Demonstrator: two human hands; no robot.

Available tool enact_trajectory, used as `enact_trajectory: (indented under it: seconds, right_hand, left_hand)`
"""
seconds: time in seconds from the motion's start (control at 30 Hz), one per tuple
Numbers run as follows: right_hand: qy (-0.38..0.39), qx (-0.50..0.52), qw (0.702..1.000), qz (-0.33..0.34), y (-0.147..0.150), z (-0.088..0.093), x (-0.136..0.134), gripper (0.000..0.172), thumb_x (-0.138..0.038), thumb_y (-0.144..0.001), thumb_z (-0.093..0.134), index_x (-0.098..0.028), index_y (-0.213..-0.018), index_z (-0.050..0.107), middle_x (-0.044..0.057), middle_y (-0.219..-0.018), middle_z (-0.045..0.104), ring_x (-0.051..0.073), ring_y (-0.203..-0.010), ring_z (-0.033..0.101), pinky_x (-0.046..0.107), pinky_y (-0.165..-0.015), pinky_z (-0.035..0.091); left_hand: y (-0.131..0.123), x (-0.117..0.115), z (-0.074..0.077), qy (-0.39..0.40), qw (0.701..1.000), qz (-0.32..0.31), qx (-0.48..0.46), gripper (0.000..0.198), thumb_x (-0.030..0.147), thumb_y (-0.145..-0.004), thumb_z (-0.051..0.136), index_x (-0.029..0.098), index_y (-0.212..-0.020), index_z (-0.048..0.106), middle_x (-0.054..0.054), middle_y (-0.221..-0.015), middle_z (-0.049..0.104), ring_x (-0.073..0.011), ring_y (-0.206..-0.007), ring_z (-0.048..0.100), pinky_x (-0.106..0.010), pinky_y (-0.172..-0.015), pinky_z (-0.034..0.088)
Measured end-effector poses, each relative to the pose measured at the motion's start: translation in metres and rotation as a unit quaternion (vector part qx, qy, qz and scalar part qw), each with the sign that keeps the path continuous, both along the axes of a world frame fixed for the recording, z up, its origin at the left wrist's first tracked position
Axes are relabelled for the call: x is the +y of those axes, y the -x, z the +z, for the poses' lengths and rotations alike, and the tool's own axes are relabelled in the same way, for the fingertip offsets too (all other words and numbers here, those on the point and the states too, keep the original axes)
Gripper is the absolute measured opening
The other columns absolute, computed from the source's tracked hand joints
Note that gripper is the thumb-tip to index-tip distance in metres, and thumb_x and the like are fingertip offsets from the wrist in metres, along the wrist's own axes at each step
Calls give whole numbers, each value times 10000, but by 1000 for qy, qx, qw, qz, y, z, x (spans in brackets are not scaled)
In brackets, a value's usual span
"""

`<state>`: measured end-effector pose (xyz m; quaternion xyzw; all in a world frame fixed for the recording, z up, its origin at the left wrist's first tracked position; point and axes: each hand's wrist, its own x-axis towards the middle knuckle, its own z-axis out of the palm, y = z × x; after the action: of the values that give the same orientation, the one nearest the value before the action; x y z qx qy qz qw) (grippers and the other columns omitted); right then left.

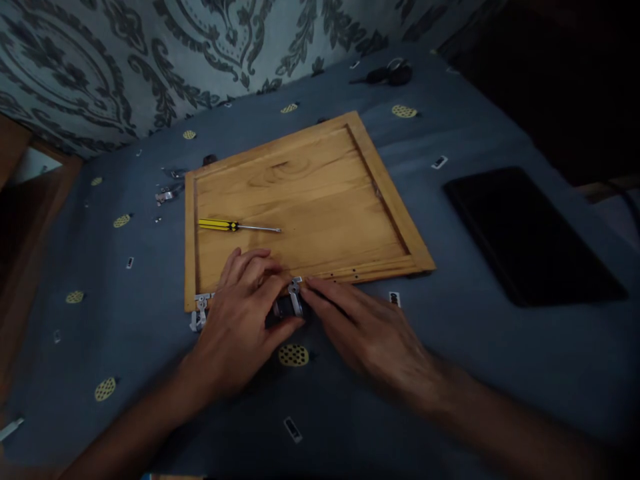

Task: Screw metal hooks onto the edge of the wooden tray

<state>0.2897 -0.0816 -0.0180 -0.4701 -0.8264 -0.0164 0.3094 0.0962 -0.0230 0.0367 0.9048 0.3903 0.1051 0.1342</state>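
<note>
A wooden cabinet door (pixel 310 200) with a raised frame lies on a blue patterned cloth. At its near edge, my left hand (pixel 240 320) is closed, thumb and index finger around a metal hinge (pixel 295 300). From the other side, the fingertips of my right hand (pixel 373 327) press together against the same hinge; the exact contact is partly hidden. A second metal hinge (pixel 201 308) sits at the door's near left corner, partly behind my left hand. Resting on the door is a yellow and black screwdriver (pixel 225 225), its shaft pointing right. Small dark holes show along the near edge, right of my fingers.
Loose metal hinge parts (pixel 167 195) lie left of the door. A black flat slab, possibly a tablet (pixel 530 233), is on the right. Behind the door is a dark tool (pixel 390 72). Patterned fabric (pixel 210 47) rises along the back; wooden furniture (pixel 45 193) stands at left.
</note>
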Motion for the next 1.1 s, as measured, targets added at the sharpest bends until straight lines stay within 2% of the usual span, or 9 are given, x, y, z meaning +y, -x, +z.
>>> enact_trajectory:
  seconds: [0.37,0.53,0.8,1.1]
  right_hand:
    - [28,2,1000,9,0,2,0,350,-39,-958,430,-72,-1221,658,136,-1214,735,232,-1065,718,344,-818,642]
    - [35,-7,999,6,0,3,1,357,-38,-968,434,-135,-1220,669,79,-1268,721,202,-1072,721,317,-836,644]
    - [25,-15,1000,8,-1,5,1,370,-2,-947,418,-82,-1204,671,119,-1255,722,215,-1080,719,326,-829,649]
    - [49,-29,998,8,0,2,1,428,-1,-932,410,-107,-1267,655,112,-1311,692,207,-1140,687,323,-867,632]
  left_hand:
    - [-1,1,2,11,1000,2,-2,308,286,-852,720,189,-1118,599,-91,-1170,604,-313,-1277,470,-602,-1140,373]
    - [-1,1,3,11,1000,-2,0,283,281,-865,708,191,-1109,595,-88,-1173,595,-305,-1263,465,-579,-1123,392]
    - [-1,1,3,15,1000,1,-1,284,272,-864,701,174,-1113,606,-97,-1176,594,-307,-1248,468,-567,-1108,408]
    - [-1,1,3,17,1000,5,-3,285,272,-858,709,189,-1108,601,-95,-1179,590,-309,-1239,471,-559,-1079,437]
